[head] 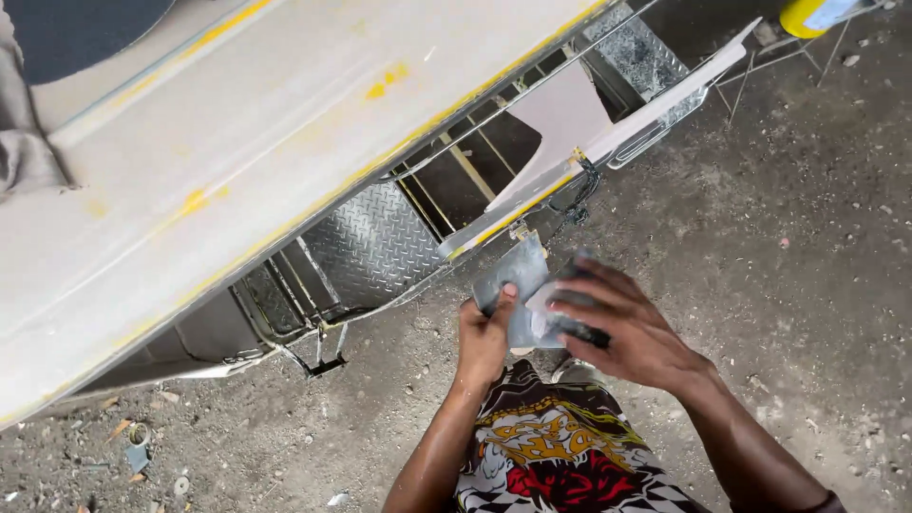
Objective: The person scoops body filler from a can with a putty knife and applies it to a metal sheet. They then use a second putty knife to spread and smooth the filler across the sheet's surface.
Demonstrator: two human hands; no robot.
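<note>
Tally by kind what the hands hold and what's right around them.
Hands: 2, left hand and right hand
Grey sheet held between them: 1
Sanded vehicle panel: 1
Yellow can: 1
Total: 5

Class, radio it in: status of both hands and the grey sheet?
Left hand grips grey sheet. Right hand presses dark block onto it. Nothing in the way.
</note>
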